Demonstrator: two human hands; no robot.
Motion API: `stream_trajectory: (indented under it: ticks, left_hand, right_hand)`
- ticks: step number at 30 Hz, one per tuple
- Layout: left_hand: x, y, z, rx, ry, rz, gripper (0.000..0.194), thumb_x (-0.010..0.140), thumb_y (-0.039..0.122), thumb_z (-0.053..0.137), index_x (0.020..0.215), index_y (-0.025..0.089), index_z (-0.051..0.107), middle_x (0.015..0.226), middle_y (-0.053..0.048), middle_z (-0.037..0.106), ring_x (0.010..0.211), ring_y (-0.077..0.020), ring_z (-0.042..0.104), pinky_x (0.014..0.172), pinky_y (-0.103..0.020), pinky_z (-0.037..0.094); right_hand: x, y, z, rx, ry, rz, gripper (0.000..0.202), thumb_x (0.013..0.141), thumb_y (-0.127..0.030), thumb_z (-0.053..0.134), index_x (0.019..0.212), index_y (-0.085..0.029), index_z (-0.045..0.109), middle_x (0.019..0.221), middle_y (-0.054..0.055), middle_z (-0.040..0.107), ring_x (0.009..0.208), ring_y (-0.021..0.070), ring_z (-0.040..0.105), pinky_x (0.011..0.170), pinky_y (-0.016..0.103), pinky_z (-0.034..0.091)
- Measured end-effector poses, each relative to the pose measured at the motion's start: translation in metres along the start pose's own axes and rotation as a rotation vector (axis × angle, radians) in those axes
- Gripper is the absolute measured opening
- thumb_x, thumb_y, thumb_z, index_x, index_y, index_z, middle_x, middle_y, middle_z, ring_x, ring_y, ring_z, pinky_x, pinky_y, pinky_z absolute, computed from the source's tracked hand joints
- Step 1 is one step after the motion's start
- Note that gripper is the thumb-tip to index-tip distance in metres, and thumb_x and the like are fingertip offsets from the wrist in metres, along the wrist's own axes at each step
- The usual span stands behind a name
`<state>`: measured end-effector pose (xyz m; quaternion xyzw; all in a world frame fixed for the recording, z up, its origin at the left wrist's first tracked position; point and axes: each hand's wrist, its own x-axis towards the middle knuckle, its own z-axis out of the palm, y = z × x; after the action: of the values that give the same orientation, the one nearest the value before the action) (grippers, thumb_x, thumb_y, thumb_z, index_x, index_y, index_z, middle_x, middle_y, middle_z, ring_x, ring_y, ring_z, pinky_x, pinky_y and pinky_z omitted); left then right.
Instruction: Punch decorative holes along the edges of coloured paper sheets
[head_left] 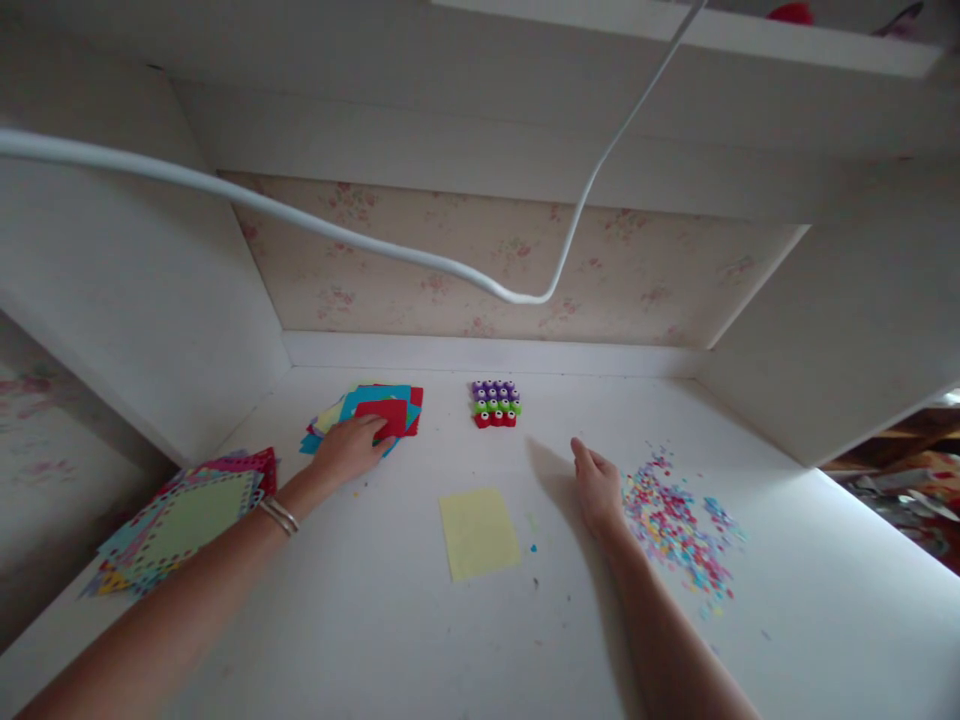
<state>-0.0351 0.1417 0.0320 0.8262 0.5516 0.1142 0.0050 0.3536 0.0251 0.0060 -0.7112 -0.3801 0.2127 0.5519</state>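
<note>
Partly visible topmost red paper [393, 409]

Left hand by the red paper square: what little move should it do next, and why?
Maybe lift the red paper square: the left hand covers part of it, and the square seems to lie uppermost, over the blue paper.

I count two bare hands, one left hand [352, 447] and one right hand [598, 488]; one pile of plain coloured paper squares [381, 405]; one pile of coloured papers with dotted borders [199, 515]; one single pale yellow paper square [480, 533]; four rows of small shiny eye-marked pieces [496, 404], three pieces being red; one white cable [420, 256].
</note>
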Motion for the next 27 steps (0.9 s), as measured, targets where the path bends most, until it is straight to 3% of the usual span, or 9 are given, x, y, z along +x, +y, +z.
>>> stream_trajectory:
  ticks: [4,8,12,15,17,20,24,27]
  left_hand:
    - [-0.004,-0.004,0.001,0.012,-0.062,-0.042,0.044,0.099,0.045,0.035,0.123,0.023,0.064,0.118,-0.01,0.071,0.108,-0.0277,0.066,0.091,-0.036,0.047]
    - [0.002,-0.012,-0.002,0.031,-0.104,-0.132,0.05,0.102,0.042,0.023,0.129,0.021,0.06,0.105,-0.011,0.075,0.096,-0.0268,0.07,0.083,-0.035,0.049]
    - [0.003,-0.012,-0.006,0.045,-0.099,-0.107,0.053,0.099,0.05,0.034,0.142,0.022,0.048,0.119,-0.013,0.07,0.108,-0.0299,0.066,0.091,-0.04,0.046]
    - [-0.001,-0.009,-0.006,0.033,-0.109,-0.008,0.059,0.088,0.059,0.052,0.136,0.024,0.055,0.135,-0.011,0.061,0.125,-0.0305,0.054,0.101,-0.039,0.041]
    - [-0.003,-0.009,-0.006,0.024,-0.114,0.033,0.051,0.087,0.055,0.056,0.128,0.025,0.062,0.135,-0.008,0.061,0.127,-0.0282,0.052,0.104,-0.035,0.039]
    - [-0.003,-0.011,-0.007,0.014,-0.101,0.039,0.043,0.094,0.048,0.046,0.127,0.026,0.063,0.128,-0.006,0.066,0.119,-0.0261,0.059,0.098,-0.034,0.043]
    - [-0.001,-0.014,-0.008,0.006,-0.092,0.032,0.049,0.101,0.051,0.03,0.133,0.028,0.058,0.119,-0.006,0.07,0.106,-0.0264,0.065,0.088,-0.035,0.047]
    - [-0.001,-0.016,-0.008,0.01,-0.084,0.032,0.048,0.102,0.047,0.029,0.142,0.028,0.048,0.121,-0.007,0.069,0.102,-0.027,0.066,0.086,-0.035,0.047]
  right_hand:
    - [0.001,-0.001,0.0,-0.023,-0.007,0.014,0.052,0.082,-0.064,0.054,0.055,-0.022,0.04,0.05,-0.005,0.031,0.05,0.0125,0.028,0.046,0.027,0.023]
    - [0.001,-0.001,0.0,-0.03,-0.012,0.026,0.051,0.083,-0.064,0.053,0.056,-0.022,0.039,0.051,-0.005,0.031,0.05,0.0127,0.029,0.047,0.027,0.023]
    - [0.001,0.0,0.0,-0.034,-0.022,0.032,0.052,0.083,-0.064,0.053,0.056,-0.022,0.04,0.051,-0.005,0.031,0.05,0.0123,0.028,0.046,0.027,0.023]
    - [0.001,0.0,0.0,-0.035,-0.033,0.028,0.052,0.083,-0.065,0.053,0.056,-0.022,0.041,0.051,-0.005,0.032,0.05,0.0124,0.029,0.047,0.027,0.023]
    - [0.001,0.0,0.0,-0.037,-0.039,0.028,0.052,0.083,-0.066,0.052,0.057,-0.022,0.041,0.051,-0.005,0.033,0.05,0.0125,0.029,0.047,0.027,0.023]
    - [0.001,0.0,0.001,-0.045,-0.041,0.03,0.052,0.083,-0.065,0.052,0.056,-0.022,0.041,0.051,-0.005,0.034,0.05,0.0125,0.029,0.047,0.027,0.023]
    - [0.0,-0.002,0.0,-0.054,-0.048,0.027,0.053,0.083,-0.066,0.051,0.056,-0.022,0.04,0.051,-0.005,0.032,0.05,0.0125,0.029,0.047,0.027,0.023]
    - [0.0,-0.003,0.0,-0.065,-0.051,0.025,0.054,0.083,-0.066,0.052,0.056,-0.022,0.039,0.05,-0.005,0.032,0.05,0.0126,0.029,0.047,0.027,0.023]
